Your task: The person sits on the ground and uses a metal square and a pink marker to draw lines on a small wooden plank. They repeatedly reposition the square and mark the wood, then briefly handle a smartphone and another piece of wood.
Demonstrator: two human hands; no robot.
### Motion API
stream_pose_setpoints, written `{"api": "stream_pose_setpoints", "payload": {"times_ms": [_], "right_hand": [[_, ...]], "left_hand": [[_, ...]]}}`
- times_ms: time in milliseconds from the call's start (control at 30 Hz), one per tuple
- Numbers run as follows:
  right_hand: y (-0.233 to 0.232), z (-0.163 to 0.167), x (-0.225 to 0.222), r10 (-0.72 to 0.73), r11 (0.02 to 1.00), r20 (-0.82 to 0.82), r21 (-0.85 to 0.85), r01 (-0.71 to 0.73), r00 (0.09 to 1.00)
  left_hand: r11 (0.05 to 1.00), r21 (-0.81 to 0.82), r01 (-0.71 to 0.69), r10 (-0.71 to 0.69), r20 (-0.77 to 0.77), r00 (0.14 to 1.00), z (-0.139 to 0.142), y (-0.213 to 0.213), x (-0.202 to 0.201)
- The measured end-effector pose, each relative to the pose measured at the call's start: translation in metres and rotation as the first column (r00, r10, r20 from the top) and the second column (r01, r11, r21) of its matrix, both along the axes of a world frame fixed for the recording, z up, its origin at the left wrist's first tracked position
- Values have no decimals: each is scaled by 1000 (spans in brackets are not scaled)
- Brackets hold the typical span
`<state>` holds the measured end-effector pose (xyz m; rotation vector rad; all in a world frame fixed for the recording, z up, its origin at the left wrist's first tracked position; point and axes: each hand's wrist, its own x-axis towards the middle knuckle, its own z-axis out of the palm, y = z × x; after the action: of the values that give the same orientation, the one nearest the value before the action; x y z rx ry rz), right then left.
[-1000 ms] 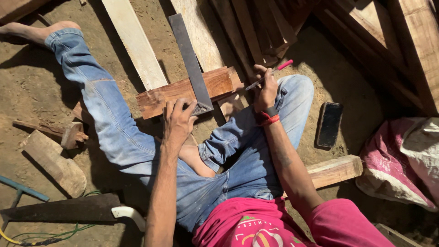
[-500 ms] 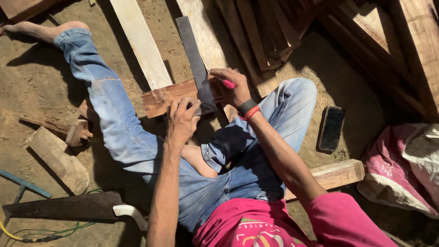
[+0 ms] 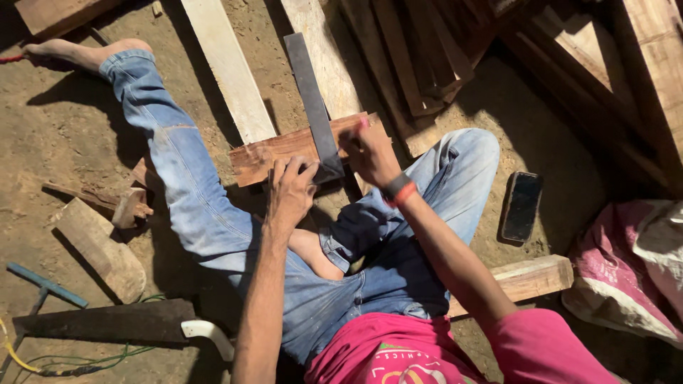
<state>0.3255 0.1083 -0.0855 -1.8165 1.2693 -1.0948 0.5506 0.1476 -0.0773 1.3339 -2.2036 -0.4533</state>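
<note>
- Far left, on the dirt floor (image 3: 64, 135): a blue-handled tool (image 3: 46, 284), a handsaw (image 3: 114, 321) with a pale handle near the bottom edge, and a tangle of green and yellow wire (image 3: 78, 361) beside it.
- Just above these lie a short pale wood offcut (image 3: 99, 249) and a small hammer-like tool (image 3: 107, 203), near the outstretched leg in blue jeans.
- A long pale plank (image 3: 228, 67) runs from the top edge down toward the workpiece.
- The reddish wood block (image 3: 284, 151) lies crosswise on the floor between the person's legs, left of centre.
- Left hand (image 3: 290, 193): fingers spread and pressed down on the near edge of the reddish wood block and the foot of the dark metal square (image 3: 313, 107), pinning both.
- The dark metal square stands across the block, its blade running toward the top edge.
- Right hand (image 3: 370, 151): fingers clenched around a pink pencil (image 3: 363, 124), tip at the block just beside the square's blade; wrist wears a dark and a red band.
- Right of the knee, a dark phone (image 3: 521, 206) lies flat on the floor.
- Below it, a squared timber piece (image 3: 530, 279).
- Far right edge: a pink and white sack (image 3: 633, 277); stacked timbers (image 3: 569, 64) fill the top right corner.
</note>
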Motion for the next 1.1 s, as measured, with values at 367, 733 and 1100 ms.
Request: {"api": "stream_pose_setpoints", "payload": {"times_ms": [367, 733, 1100], "right_hand": [[-23, -5, 4, 24, 949, 25, -315, -15, 999], [-13, -11, 5, -79, 979, -39, -194, 70, 996], [33, -14, -2, -70, 996, -54, -61, 67, 996]], "left_hand": [[1000, 10, -16, 16, -9, 1000, -2, 0, 1], [1000, -14, -24, 24, 31, 999, -2, 0, 0], [1000, 11, -15, 15, -19, 1000, -5, 1, 1]]}}
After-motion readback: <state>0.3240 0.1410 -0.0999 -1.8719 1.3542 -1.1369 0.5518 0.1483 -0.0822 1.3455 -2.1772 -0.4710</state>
